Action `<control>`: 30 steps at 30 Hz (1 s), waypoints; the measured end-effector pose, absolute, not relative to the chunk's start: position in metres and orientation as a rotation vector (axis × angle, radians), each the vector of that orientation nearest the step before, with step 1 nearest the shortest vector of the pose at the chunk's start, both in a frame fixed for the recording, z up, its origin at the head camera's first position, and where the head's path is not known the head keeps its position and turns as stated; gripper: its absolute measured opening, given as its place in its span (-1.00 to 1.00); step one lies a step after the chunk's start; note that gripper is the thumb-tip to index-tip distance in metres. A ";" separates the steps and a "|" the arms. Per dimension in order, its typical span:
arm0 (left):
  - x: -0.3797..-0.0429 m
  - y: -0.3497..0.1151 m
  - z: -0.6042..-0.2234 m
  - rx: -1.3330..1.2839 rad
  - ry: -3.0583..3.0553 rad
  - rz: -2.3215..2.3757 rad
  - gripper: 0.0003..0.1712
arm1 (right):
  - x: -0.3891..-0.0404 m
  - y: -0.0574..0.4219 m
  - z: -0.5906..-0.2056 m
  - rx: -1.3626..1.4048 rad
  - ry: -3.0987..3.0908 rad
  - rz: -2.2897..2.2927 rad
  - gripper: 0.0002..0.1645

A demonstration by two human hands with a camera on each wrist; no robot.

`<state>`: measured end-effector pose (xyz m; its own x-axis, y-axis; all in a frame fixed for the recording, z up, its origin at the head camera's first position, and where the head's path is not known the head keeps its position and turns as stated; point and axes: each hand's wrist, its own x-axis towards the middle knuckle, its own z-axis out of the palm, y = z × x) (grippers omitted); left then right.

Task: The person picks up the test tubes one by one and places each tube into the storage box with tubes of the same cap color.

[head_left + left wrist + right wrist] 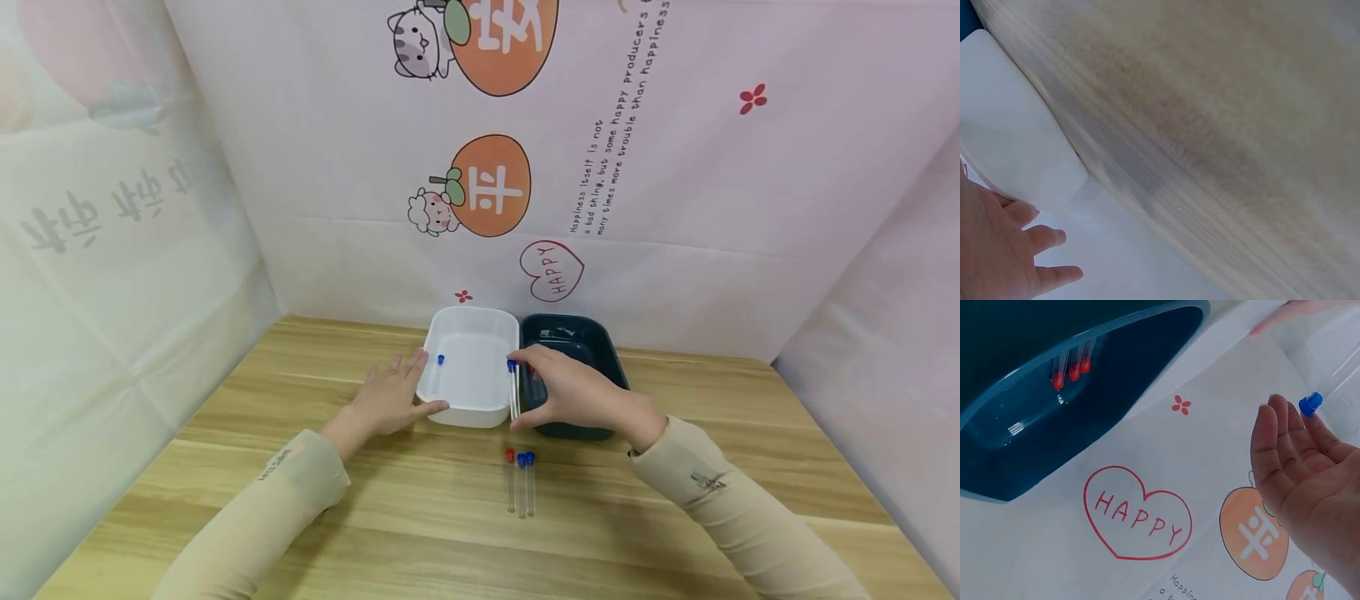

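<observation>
Spread along the left wall of a white plastic bin [471,415], my left hand [390,396] touches its rim with fairly straight fingers. My right hand [577,390] holds a clear test tube with a blue cap [512,366] upright in the head view, between fingertips at the cap and thumb at the lower end, by the white bin's right edge. Inside the white bin lies another blue-capped tube [441,360]. Three red-capped tubes [1074,372] are in the dark teal bin [1141,369], partly hidden by my right hand in the head view.
On the wooden table [420,533], in front of the bins, lie one red-capped tube [511,483] and two blue-capped tubes [531,483], side by side. Both bins stand together against a printed white cloth backdrop [337,258]. Cloth walls also rise at left and right.
</observation>
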<state>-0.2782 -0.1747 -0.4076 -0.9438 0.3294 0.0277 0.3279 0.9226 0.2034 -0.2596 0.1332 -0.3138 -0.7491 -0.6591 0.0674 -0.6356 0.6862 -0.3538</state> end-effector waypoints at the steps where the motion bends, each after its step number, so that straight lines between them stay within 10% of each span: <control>1: -0.278 -0.174 -0.408 0.524 3.079 0.317 0.22 | -0.261 0.132 -0.315 -1.083 2.826 -0.556 0.16; 30: -0.280 -0.172 -0.418 0.487 3.090 0.346 0.28 | -0.306 0.078 -0.344 -0.966 2.851 -0.557 0.11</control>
